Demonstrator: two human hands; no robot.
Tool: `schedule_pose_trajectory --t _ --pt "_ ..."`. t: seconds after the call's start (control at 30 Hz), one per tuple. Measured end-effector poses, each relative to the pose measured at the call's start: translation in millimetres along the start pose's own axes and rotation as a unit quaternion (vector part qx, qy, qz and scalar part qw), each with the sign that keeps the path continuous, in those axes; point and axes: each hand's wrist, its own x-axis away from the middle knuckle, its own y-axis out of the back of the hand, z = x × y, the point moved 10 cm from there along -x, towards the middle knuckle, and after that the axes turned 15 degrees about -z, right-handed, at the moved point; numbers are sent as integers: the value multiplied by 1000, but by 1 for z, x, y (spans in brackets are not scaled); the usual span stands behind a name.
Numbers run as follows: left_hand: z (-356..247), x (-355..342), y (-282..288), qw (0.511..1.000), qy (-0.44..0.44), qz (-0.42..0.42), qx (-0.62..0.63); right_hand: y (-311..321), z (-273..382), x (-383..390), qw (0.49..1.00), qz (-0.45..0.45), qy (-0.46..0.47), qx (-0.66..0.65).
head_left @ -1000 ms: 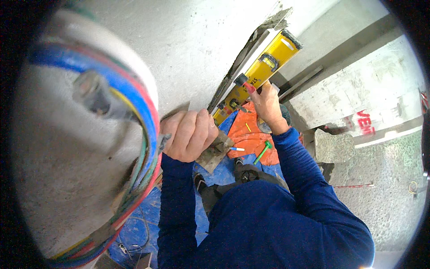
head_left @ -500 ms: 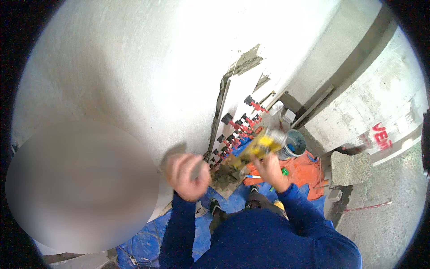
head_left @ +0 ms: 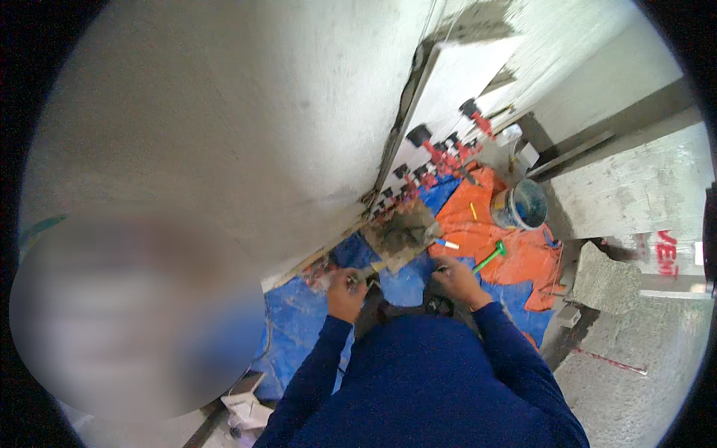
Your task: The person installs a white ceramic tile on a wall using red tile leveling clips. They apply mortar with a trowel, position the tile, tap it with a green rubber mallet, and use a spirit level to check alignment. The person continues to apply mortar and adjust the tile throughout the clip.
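Observation:
Both hands are low in front of my body, above the blue sheet [head_left: 403, 287] on the floor. My left hand [head_left: 346, 296] has its fingers curled, with a small greyish thing at the fingertips that I cannot make out. My right hand [head_left: 461, 284] is also curled, and whatever it may grip is hidden. Between and beyond them lies a mortar-smeared board [head_left: 399, 233]. A blue-and-white stick-like tool [head_left: 447, 244] lies near my right hand, beside a green long-handled tool [head_left: 491, 256]. Along the wall, black-and-red tile levelling clips [head_left: 432, 149] stick out from white tiles [head_left: 455, 78].
An orange sheet [head_left: 529, 261] covers the floor at right, with a bucket [head_left: 520, 205] and a thin yellow strip [head_left: 473, 211] on it. A rough stone slab [head_left: 605, 280] stands farther right. A cable [head_left: 267, 328] runs over the blue sheet. A blurred oval hides the left side.
My hands have moved down and toward my body. The blurred yellow tool that was in my right hand is no longer seen there. The view has shifted, putting the wall clips higher and farther right.

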Motion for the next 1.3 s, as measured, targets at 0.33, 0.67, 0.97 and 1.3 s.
schedule_pose_trajectory --t 0.33,0.67,0.97,1.3 --pt "201 -8 -63 992 20 -64 -109 81 -213 160 965 -93 -234 78" --pt "319 -34 -150 956 80 1 -283 127 -234 265 904 -125 -405 52" --pt "359 -99 -175 890 115 255 -361 141 -215 245 932 -176 -302 94" --pt "315 -78 -154 802 -39 312 -507 105 -321 249 929 -90 -347 91"
